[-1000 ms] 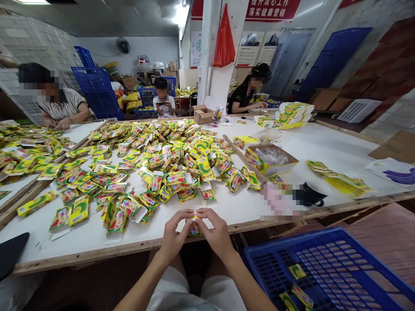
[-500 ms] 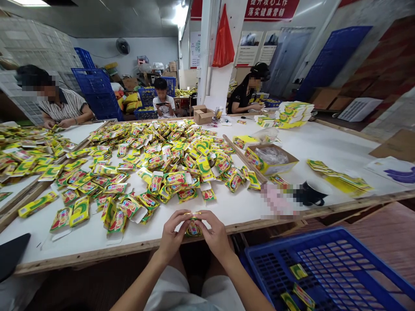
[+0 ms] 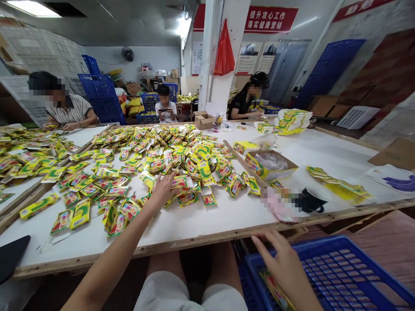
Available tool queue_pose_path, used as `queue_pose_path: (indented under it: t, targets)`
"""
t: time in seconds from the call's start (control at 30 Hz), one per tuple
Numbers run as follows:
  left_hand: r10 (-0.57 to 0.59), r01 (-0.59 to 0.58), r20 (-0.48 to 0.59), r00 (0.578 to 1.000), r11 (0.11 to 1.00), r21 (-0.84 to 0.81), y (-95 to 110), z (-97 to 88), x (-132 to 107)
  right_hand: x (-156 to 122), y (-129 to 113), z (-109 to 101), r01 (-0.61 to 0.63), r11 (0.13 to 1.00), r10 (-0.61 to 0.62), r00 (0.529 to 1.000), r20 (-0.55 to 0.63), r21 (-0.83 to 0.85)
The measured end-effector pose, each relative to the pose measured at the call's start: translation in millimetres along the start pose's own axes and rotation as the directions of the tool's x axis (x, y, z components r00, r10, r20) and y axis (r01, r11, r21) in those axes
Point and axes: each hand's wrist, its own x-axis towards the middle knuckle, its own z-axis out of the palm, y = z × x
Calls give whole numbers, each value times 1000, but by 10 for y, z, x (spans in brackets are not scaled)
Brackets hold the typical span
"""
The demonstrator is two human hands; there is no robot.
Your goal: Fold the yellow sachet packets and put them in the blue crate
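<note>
My left hand [image 3: 162,189] reaches into a pile of small yellow, green and red cartons [image 3: 129,164] on the white table. Its fingers look apart and touch the pile beside a carton with a white open flap [image 3: 181,182]; the fingertips are partly hidden among the cartons. At the lower right, my right hand [image 3: 282,257] is over the near side of a blue plastic crate [image 3: 327,246], fingers spread and holding nothing. Just below that hand, a carton [image 3: 274,290] lies in the crate, partly covered by the hand and forearm.
Wooden strips [image 3: 241,162] divide the tabletop. To the right are an open box with clear plastic bags [image 3: 271,162], a dark mug [image 3: 309,201] and flat yellow cartons [image 3: 340,183]. Two people work at the table's far side; another sits behind it holding a phone.
Both hands were together at the table edge around a carton. The left has moved forward onto the pile; the right has moved over the crate and no longer holds the carton.
</note>
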Motion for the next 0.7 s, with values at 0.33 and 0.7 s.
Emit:
queue_pose_path:
  t: [0.33, 0.7]
  targets:
    - [-181, 114, -168, 969, 932, -345, 705, 414, -881, 210, -723, 1601, -205, 703, 240, 970, 45, 681]
    - [-328, 251, -123, 937, 873, -418, 519, 414, -1009, 322, -402, 2018, -347, 458, 355, 915, 189, 818]
